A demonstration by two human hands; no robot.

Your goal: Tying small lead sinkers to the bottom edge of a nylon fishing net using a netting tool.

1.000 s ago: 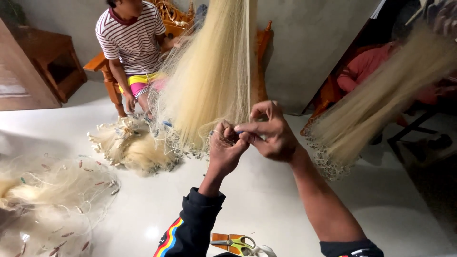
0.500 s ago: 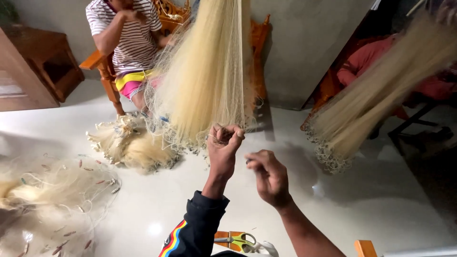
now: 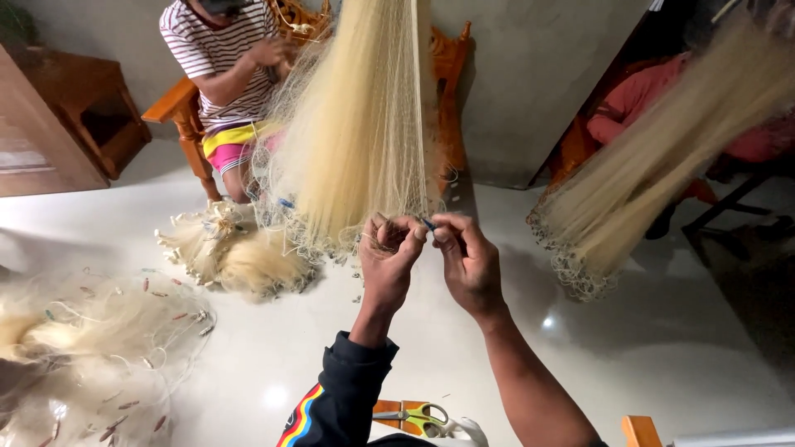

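Hanging net: pale cream fishing mesh, gathered into a long bundle that drops from above the frame to a frayed, weighted hem just over the floor. This net serves as the landmark for every place below.

Left hand: at the net's lower hem, fingers curled shut around a pinch of mesh and line. Black sleeve with rainbow cuff below it.

Right hand: touching the left, just right of the hem, fingers pinched narrow on a small blue piece, too small to tell what it is.

Step in hand, as judged: tying or knotting work on the hem edge. The next move would seem to call for steady tension on the line and a fine pinch, both hands staying close.

Net pile: on the floor, just left of the hem.
Second net heap: further left, spread flat, with small floats.
Second hanging bundle: well to the right, slanted.
Scissors: orange and green handles, below the net, near the person's lap.
Seated person in a striped shirt: behind the net, on a wooden chair.
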